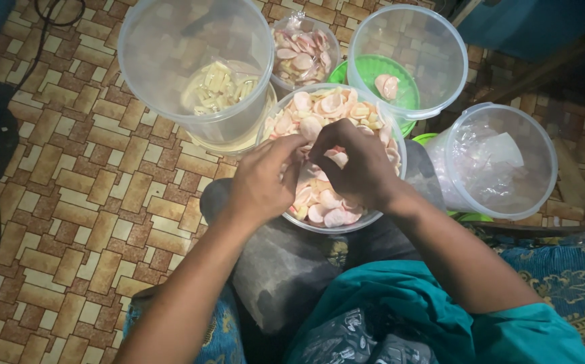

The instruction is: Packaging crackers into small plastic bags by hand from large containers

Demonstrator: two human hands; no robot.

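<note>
A clear round tub [275, 111] rests on my lap, filled with pink and pale yellow chips. Both hands reach into it. My left hand [262, 182] has its fingers curled over the chips at the tub's left side. My right hand [360, 165] hovers over the middle, fingertips pinching a pink chip [338, 159]. What the left fingers hold is hidden under the hand.
A large clear bucket [195, 67] with yellow sticks stands at the back left. Behind sit a small tub of pink chips [304, 54], a clear bucket [407, 57] over a green lid holding a few chips, and a tilted bucket [494, 162] lined with plastic. Patterned floor lies left.
</note>
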